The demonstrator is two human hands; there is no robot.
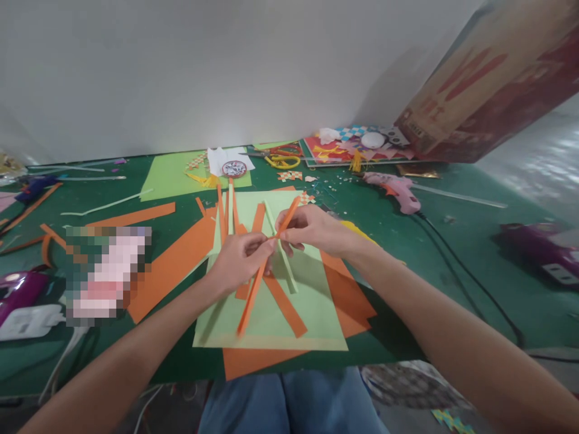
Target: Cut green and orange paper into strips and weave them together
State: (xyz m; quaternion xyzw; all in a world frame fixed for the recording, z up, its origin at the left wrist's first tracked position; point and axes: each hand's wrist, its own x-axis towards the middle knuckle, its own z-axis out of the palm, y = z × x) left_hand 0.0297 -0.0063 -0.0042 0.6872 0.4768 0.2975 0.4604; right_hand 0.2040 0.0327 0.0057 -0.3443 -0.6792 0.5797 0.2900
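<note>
A smooth green tabletop (pixel 479 241) is stretching out before a plain grey wall (pixel 181 72), carrying a pale green rectangular paper sheet (pixel 319 313). Above this sheet, the left hand (pixel 239 259) and right hand (pixel 316 229) are both pinching a narrow orange paper strip (pixel 252 295) partway along its length. A flat orange paper band (pixel 288 308) is lying on the sheet; a pink plastic glue gun (pixel 391 188) is resting beyond it, rightward.

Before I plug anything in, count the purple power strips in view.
2: one power strip at the left edge, another at the right edge; others may be hidden.
</note>
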